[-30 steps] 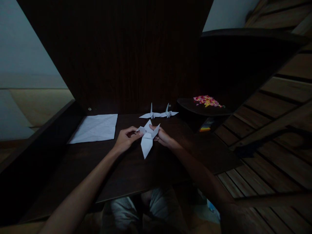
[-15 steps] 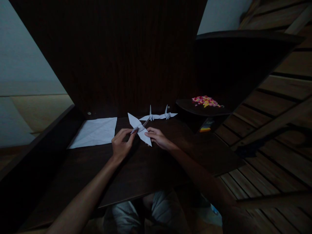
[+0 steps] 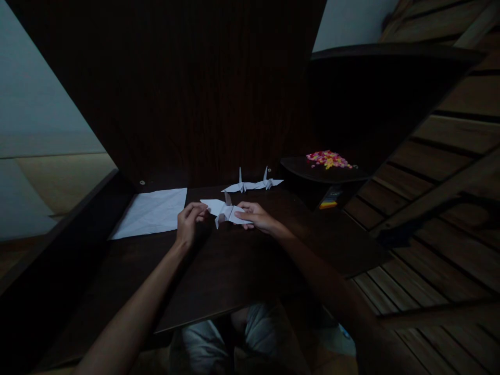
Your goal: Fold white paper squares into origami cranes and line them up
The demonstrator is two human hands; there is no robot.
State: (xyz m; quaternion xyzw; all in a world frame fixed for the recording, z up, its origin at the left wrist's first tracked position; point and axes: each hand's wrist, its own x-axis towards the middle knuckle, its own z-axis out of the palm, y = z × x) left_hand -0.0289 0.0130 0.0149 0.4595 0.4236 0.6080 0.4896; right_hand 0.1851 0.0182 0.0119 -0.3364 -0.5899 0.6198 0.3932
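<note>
A white paper crane is held over the desk, its wings spread left and right. My right hand is closed on its right wing, thumb on top and fingers beneath. My left hand has its fingers pinched together at the left wing's edge, with the fingertips partly hidden. Just behind, two more white paper cranes, a left one and a right one, stand side by side against the back panel. A creased white paper sheet lies flat to the left of my left hand.
A small corner shelf on the right bears a pile of pink, red and yellow small pieces. Beneath it is a box with a yellow stripe. The dark desk has a raised left side panel.
The crane has turned, so its wings now lie nearly level instead of slanting. My left hand has shifted from the crane's pointed end to its left wing; my right hand keeps its hold.
</note>
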